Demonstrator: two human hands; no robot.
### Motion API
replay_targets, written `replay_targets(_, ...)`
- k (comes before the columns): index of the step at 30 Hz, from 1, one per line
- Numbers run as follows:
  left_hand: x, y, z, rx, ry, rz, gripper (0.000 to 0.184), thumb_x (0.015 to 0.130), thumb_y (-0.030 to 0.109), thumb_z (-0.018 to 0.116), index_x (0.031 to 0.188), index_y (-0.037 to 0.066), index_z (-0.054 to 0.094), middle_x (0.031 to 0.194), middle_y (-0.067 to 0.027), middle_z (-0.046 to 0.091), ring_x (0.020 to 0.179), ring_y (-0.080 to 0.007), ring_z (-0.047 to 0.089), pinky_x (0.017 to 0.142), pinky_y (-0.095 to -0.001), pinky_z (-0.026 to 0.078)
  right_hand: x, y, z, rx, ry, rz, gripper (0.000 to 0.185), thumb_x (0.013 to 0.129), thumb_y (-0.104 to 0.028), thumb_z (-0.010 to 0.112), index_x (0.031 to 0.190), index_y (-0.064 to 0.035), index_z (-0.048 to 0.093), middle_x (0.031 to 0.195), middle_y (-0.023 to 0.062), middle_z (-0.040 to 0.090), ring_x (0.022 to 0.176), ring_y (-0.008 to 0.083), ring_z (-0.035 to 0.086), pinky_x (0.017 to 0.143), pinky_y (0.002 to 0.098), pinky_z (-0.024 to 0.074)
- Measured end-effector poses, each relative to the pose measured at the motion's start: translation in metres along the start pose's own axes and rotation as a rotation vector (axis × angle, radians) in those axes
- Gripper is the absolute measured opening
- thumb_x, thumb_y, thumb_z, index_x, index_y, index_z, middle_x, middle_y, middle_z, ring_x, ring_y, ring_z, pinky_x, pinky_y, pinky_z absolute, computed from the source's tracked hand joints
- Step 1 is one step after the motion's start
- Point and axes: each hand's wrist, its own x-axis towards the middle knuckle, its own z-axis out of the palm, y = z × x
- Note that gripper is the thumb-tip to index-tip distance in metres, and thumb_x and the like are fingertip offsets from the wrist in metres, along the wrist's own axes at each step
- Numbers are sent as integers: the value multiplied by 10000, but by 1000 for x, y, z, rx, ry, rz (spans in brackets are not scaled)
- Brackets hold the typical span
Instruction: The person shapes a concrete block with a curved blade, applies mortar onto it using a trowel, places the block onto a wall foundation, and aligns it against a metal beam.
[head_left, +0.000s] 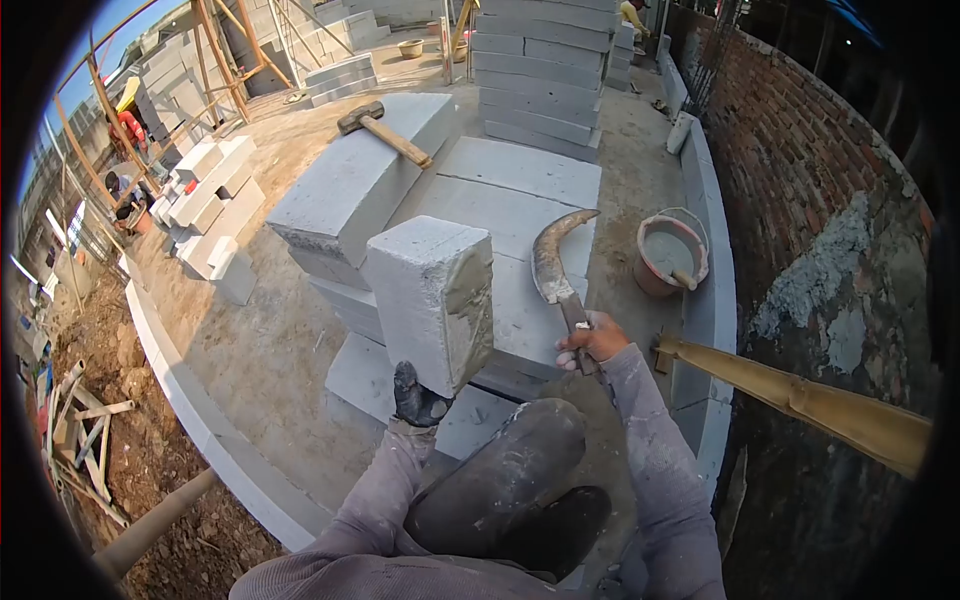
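A light grey concrete block (408,300) stands on end in front of me, leaning a little, with a rough, wet-looking grey patch on its right face. My left hand (416,402), in a dark glove, grips its lower near edge; some of the fingers are hidden. Bare-fingered, my right hand (593,343) is closed around the handle of a sickle (556,262). The sickle's curved, mortar-stained blade points up and away, to the right of the block. Behind the block, a hammer (385,133) with a wooden handle lies on a larger block (345,185).
Flat blocks (520,170) lie beyond my hands, with a tall block stack (545,70) behind. At right are a bucket (672,255) of grey mix, a brick wall (800,150) and a bamboo pole (790,392). A low block wall (185,385) curves left. People work far off.
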Motion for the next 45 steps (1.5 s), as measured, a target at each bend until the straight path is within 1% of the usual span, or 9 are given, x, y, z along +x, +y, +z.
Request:
replay_targets(3,-8,-17,-34,69,71,-6,661,920,163,697,1509,129,400,1502,-100,494,1390,-298,464,1196,-510,342,-11,10,-20,-59,-13,-241,419,753,-71,743,1113,40,558,799,85,651,531,166,608,488,303,511)
replay_targets(11,-22,-28,-41,27,196,83,630,924,58,665,1498,115,412,1506,-93,489,1409,-278,438,1223,-487,311,-90,45,-46,-3,171,-336,436,763,-67,711,1147,43,537,771,64,635,527,147,603,491,297,507)
replay_targets(17,-16,-26,0,-89,119,54,677,898,108,711,1503,133,409,1515,-86,482,1404,-283,445,1207,-510,333,-110,73,-59,8,285,-413,470,755,-104,727,1157,24,521,780,62,626,505,135,579,482,293,517)
replay_targets(22,22,11,24,328,-64,23,694,873,89,700,1494,45,395,1501,-167,478,1378,-370,461,1150,-528,404,-122,69,-63,-41,254,-432,412,764,-93,717,1107,16,517,780,63,633,503,133,580,481,289,509)
replay_targets(25,30,52,-32,232,-77,-22,663,848,23,666,1464,33,423,1417,-170,537,1310,-376,516,1107,-546,439,-129,70,-59,39,220,-402,376,766,-42,711,1088,18,528,770,61,639,518,135,594,490,289,497)
replay_targets(28,33,19,-35,589,33,48,643,826,-6,662,1430,82,462,1306,-136,600,1196,-337,602,1032,-546,494,-121,82,-59,76,248,-416,369,763,-37,716,1078,20,533,773,62,642,514,134,596,488,290,497)
replay_targets(36,57,-72,-9,356,15,-189,761,822,57,711,1497,109,362,1403,-132,508,1295,-344,520,1041,-549,484,-131,65,-50,79,401,-480,353,770,-41,708,1081,6,547,774,54,646,518,132,596,491,290,496)
replay_targets(41,93,-73,56,1103,-285,-23,924,746,249,835,1481,-13,340,1389,-129,506,1301,-269,495,1092,-384,419,-141,70,-61,59,423,-493,467,757,-32,715,1184,20,534,815,61,646,512,131,581,483,274,489)
replay_targets(45,62,-96,1,692,35,-159,783,794,154,778,1459,6,392,1384,-149,526,1291,-303,521,1102,-463,432,-130,77,-58,168,439,-502,469,752,-30,716,1182,22,535,812,59,647,513,130,580,486,269,489)
